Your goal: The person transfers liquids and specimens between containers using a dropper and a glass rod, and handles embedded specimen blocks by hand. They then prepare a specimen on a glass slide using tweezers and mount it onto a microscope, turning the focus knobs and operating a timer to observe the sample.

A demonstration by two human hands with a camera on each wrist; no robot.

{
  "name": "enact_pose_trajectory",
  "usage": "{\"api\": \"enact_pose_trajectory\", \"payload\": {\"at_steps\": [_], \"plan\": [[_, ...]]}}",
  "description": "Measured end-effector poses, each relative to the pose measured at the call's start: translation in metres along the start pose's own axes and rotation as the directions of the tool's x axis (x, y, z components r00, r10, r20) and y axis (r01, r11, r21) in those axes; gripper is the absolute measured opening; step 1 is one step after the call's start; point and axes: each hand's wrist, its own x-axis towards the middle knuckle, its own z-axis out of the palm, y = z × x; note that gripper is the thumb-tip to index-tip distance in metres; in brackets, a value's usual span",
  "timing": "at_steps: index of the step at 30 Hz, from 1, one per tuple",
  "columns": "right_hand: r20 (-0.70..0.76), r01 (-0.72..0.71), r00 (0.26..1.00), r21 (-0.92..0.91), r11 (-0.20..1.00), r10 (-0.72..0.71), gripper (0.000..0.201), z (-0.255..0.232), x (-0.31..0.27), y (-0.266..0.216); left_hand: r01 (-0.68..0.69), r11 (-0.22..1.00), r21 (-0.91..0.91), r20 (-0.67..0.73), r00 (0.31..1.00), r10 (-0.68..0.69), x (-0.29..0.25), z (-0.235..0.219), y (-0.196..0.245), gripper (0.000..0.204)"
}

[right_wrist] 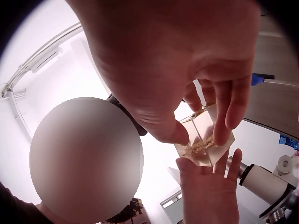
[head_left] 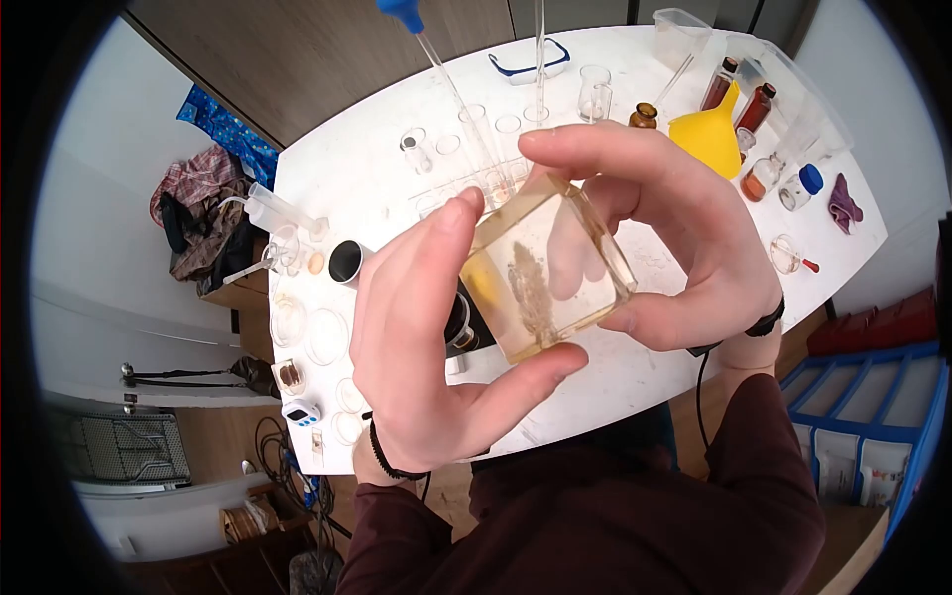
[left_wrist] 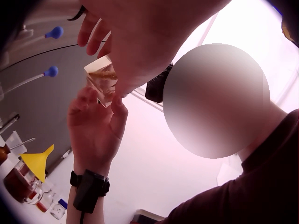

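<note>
A clear, yellowish block [head_left: 540, 273] with a brownish, plant-like shape inside is held up above the white table between both hands. The left hand [head_left: 421, 347] grips its left and lower edges, thumb at the bottom corner. On the other side the right hand [head_left: 684, 233] holds it with curled fingers at the top and thumb at the lower right corner. In the left wrist view the block [left_wrist: 103, 77] shows between the right hand [left_wrist: 96, 130] and the near left hand. The right wrist view shows the block [right_wrist: 205, 135] tilted, with the left hand [right_wrist: 208, 191] below it.
Behind the hands, a test tube rack and pipettes stand on the white table [head_left: 347, 129]. A yellow funnel [head_left: 709, 134], dark bottles and jars are at the right. Cylinders, a black cup [head_left: 346, 261] and glass dishes lie left. A microscope [right_wrist: 264, 182] appears in the right wrist view.
</note>
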Motion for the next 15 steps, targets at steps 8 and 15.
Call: {"api": "enact_pose_trajectory", "payload": {"at_steps": [8,15], "plan": [[0.047,0.096,0.994,0.079,0.992,-0.099,0.079,0.001,0.002,0.008,-0.054,0.979,-0.197,-0.116,0.993,0.032,-0.006,0.013,-0.009,0.094],[0.033,0.109,0.993,0.043,0.993,-0.110,0.076,0.005,-0.003,0.000,-0.066,0.942,-0.330,-0.153,0.988,0.016,-0.006,0.018,-0.006,0.096]]}}
